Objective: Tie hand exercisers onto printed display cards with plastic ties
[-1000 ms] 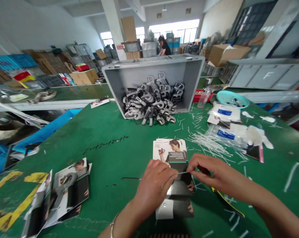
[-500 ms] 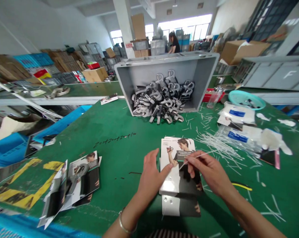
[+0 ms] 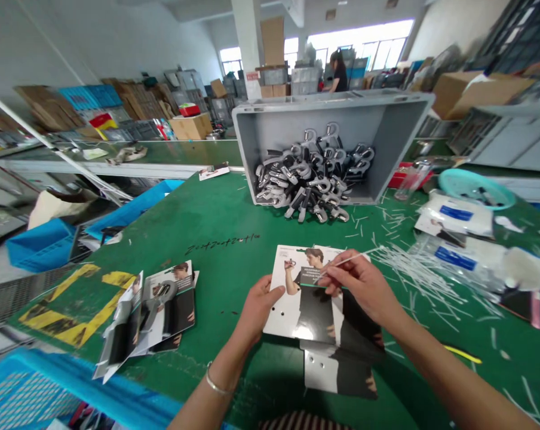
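My left hand (image 3: pixel 257 307) pinches the left edge of a printed card (image 3: pixel 283 313), which shows a figure with a raised arm and has small holes. Over the card's right side, my right hand (image 3: pixel 359 286) is closed on a thin white strip (image 3: pixel 341 261). Beneath and to the right of that card lie more printed cards (image 3: pixel 317 373). To the left, several cards with grey and black hand grips (image 3: pixel 162 298) lean together on the green table (image 3: pixel 220 233).
A grey crate (image 3: pixel 399 143) on its side holds many hand grips (image 3: pixel 315 173). White strips (image 3: pixel 413 275) lie scattered to the right, near plastic bags (image 3: pixel 462 251), a turquoise basin (image 3: pixel 476 179) and a yellow-black tool (image 3: pixel 462 353). A blue basket (image 3: pixel 41 370) stands lower left; a person (image 3: pixel 338 71) is far behind.
My left hand has taken hold of the top card and shifted it left off the stack, tilting it. My right hand still holds the strip. The view has turned slightly left.
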`<state>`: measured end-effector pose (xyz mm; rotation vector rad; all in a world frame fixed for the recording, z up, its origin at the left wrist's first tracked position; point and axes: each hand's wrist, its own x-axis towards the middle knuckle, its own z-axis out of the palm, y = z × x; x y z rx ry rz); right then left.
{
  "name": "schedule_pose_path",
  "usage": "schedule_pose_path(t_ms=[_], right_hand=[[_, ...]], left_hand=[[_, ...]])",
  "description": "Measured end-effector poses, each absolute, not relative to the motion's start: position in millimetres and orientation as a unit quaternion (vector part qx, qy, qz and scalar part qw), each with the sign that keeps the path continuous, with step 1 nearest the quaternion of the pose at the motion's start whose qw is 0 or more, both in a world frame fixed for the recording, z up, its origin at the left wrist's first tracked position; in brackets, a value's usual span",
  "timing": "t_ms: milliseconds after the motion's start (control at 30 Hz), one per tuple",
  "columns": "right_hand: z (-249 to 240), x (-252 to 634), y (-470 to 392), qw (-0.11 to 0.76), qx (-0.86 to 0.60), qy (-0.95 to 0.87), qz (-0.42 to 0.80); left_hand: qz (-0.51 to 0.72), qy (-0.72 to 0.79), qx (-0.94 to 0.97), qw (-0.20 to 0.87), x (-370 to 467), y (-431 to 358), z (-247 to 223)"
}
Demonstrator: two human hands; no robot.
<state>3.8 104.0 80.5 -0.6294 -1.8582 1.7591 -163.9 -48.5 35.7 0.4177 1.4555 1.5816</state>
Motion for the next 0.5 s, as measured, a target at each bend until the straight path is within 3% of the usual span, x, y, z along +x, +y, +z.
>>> schedule_pose_path(t_ms=[233, 500], right_hand=[[49, -26, 102, 0.225, -0.221, -0.727, 0.61], [46, -22, 103, 0.171, -0.193, -0.857, 0.447]], left_hand=[[0.699, 0.561, 0.124, 0.426, -170, -52, 13], [0.688, 0.565, 0.118, 0.44, -154, -41, -14]])
